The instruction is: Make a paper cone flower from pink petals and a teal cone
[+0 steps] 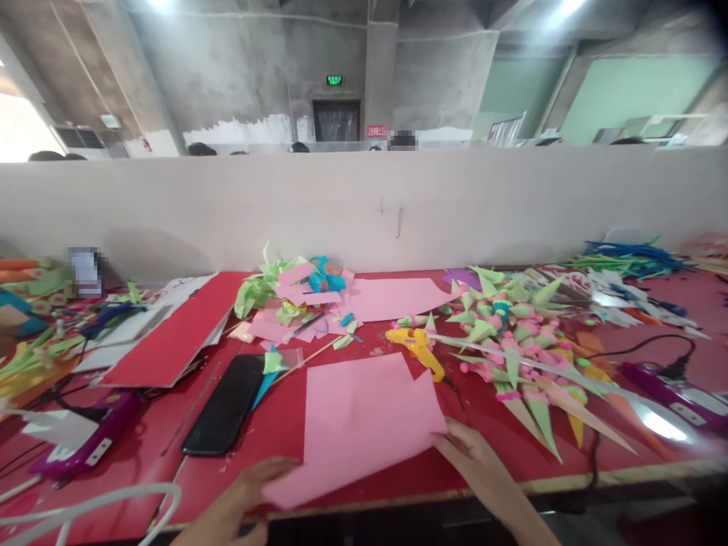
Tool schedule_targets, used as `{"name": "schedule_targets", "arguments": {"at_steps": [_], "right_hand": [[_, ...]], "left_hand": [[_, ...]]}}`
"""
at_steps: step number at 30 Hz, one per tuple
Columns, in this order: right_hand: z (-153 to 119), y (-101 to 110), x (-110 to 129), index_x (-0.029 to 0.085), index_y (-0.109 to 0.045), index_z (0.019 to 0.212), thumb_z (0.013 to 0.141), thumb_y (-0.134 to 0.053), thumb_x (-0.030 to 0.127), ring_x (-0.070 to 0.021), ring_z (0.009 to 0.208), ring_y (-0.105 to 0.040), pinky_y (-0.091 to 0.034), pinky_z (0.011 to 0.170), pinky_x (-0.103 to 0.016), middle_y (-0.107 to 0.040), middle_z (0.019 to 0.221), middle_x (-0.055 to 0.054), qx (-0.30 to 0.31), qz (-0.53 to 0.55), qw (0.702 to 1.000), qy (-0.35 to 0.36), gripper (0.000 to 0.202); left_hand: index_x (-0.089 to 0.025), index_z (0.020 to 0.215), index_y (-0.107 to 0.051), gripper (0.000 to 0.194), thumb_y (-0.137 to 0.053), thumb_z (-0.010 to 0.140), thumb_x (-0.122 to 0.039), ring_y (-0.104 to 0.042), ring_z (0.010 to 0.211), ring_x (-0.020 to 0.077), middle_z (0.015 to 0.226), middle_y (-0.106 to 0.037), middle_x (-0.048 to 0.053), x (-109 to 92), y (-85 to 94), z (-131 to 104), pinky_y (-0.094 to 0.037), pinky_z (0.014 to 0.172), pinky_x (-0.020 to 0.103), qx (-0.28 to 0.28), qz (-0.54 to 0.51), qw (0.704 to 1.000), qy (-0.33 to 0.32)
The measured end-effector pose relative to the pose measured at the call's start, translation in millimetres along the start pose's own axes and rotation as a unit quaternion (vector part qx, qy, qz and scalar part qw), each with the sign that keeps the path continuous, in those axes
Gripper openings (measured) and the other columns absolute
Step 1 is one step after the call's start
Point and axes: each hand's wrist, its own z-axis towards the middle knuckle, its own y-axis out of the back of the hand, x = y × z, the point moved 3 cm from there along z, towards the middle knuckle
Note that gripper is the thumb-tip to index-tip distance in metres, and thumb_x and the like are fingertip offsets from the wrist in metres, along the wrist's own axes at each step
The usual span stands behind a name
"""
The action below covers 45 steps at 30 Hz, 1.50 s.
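A pink paper sheet (367,417) is held in front of me over the red table, its near edge slanting and a notch cut in its far right side. My left hand (253,485) is closed on its near left corner, slightly blurred. At the right edge, my right hand (469,447) pinches the sheet between thumb and fingers. Just beyond the sheet lies a yellow hot glue gun (418,349) with a long clear glue stick (512,353) in it. A black phone (224,406) rests left of the sheet, beside a small blue and green paper piece (271,368).
Pink and green paper scraps (296,296) lie heaped at the back, near another pink sheet (392,297). Several small green-and-pink cone-shaped pieces (512,334) are piled at right. Purple power strips (94,440) sit at both sides. A red board (182,326) lies left; a pale partition (284,205) stands behind.
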Motion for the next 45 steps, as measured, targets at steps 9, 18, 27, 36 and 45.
{"name": "schedule_targets", "arguments": {"at_steps": [9,18,27,36,45], "right_hand": [[0,1,14,0.013,-0.063,0.079,0.078,-0.047,0.043,-0.0189,0.074,-0.059,-0.047,0.066,-0.025,-0.065,0.077,-0.006,-0.041,-0.020,0.999,0.024,0.034],[-1,0,15,0.016,-0.053,0.055,0.083,-0.038,0.040,-0.0131,0.049,-0.048,-0.032,0.050,-0.022,-0.054,0.050,-0.002,-0.166,-0.304,0.937,0.051,0.039],[12,-5,24,0.019,-0.055,0.064,0.084,-0.041,0.036,-0.0128,0.052,-0.054,-0.017,0.046,-0.023,-0.060,0.056,-0.001,-0.113,-0.472,0.873,-0.050,0.030],[17,-10,23,0.019,-0.059,0.075,0.085,-0.039,0.036,-0.0164,0.058,-0.059,-0.021,0.049,-0.024,-0.063,0.059,-0.005,-0.133,-0.517,0.844,-0.047,0.028],[23,-5,19,0.020,-0.058,0.073,0.085,-0.038,0.034,-0.0134,0.056,-0.057,-0.022,0.047,-0.022,-0.061,0.059,-0.001,-0.125,-0.454,0.882,-0.016,0.027]], "left_hand": [[-0.022,0.105,-0.061,0.033,-0.051,0.074,-0.029,-0.055,0.103,0.0221,0.110,-0.062,0.005,-22,-20.3,28,-0.042,0.090,0.030,-0.092,0.054,0.992,0.067],[-0.015,0.126,-0.031,0.053,-0.039,0.081,-0.040,-0.064,0.077,0.0196,0.082,-0.066,0.005,-8,-42.1,38,-0.049,0.066,0.028,-0.269,0.010,0.942,0.200],[-0.026,0.112,-0.050,0.034,-0.025,0.089,-0.025,-0.061,0.084,0.0210,0.108,-0.058,0.006,-27,-42.8,51,-0.045,0.064,0.028,-0.140,0.211,0.932,0.259],[-0.029,0.112,-0.049,0.036,-0.027,0.087,-0.017,-0.060,0.068,0.0162,0.101,-0.054,0.005,-27,-43.8,57,-0.036,0.047,0.022,-0.120,0.304,0.908,0.262],[-0.032,0.110,-0.051,0.036,-0.027,0.087,-0.018,-0.060,0.067,0.0139,0.107,-0.053,0.004,-25,-40.8,53,-0.038,0.051,0.021,-0.114,0.267,0.922,0.255]]}}
